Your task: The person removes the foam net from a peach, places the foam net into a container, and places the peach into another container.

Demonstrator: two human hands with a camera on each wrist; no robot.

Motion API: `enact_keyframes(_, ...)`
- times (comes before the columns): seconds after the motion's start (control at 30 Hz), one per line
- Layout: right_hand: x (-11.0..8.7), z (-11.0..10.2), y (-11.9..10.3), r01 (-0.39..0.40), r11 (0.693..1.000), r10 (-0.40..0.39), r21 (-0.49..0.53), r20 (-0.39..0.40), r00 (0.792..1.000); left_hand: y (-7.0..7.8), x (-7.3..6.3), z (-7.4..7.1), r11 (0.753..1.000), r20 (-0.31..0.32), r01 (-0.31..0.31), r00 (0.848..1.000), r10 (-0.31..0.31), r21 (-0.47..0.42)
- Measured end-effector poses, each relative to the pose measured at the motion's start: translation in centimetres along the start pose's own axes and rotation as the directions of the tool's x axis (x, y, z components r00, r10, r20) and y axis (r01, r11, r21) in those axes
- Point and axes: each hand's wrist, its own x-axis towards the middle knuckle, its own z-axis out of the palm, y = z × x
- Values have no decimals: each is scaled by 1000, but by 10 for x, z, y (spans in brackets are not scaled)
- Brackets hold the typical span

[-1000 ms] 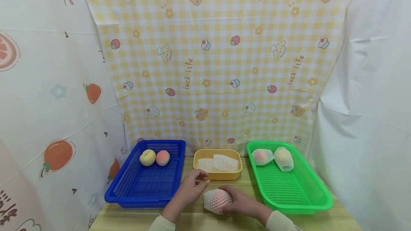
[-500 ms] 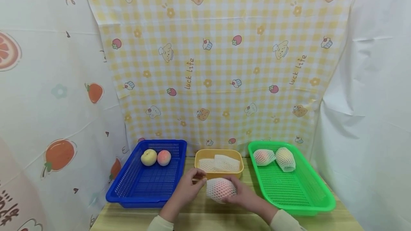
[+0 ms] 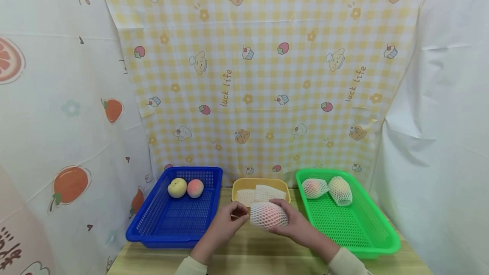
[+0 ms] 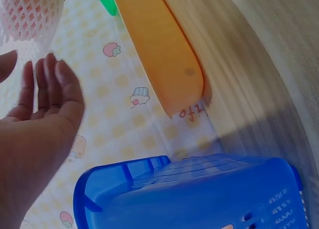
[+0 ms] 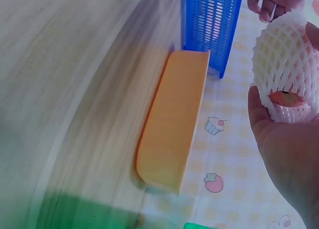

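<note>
The right hand (image 3: 297, 225) grips the netted fruit (image 3: 268, 215), lying roughly left-right; the left hand (image 3: 227, 220) (thumb apart from fingers) is just left.

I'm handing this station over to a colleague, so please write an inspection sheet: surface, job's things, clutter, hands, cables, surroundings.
Surface: wood-grain tabletop.
Job's things: blue basket holds a bare yellow fruit and a bare pink fruit; yellow tray holds foam nets; green basket holds two netted fruits.
Clutter: nothing seen.
Hands: right hand grips a wrapped fruit above the tabletop; left hand is close to its other end, contact unclear.
Cables: nothing seen.
Surroundings: checked cloth behind, printed white cloth to the left, plain white cloth to the right.
</note>
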Motion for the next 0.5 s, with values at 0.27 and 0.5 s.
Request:
enact_keyframes(0.27,-1,1,-3,25,998,-29,55,70,997,5,5,8,974,60,-197,977,205,-107)
enact_keyframes(0.5,-4,3,-5,43,999,-45,24,78,996,0,6,13,977,96,-165,979,179,-137)
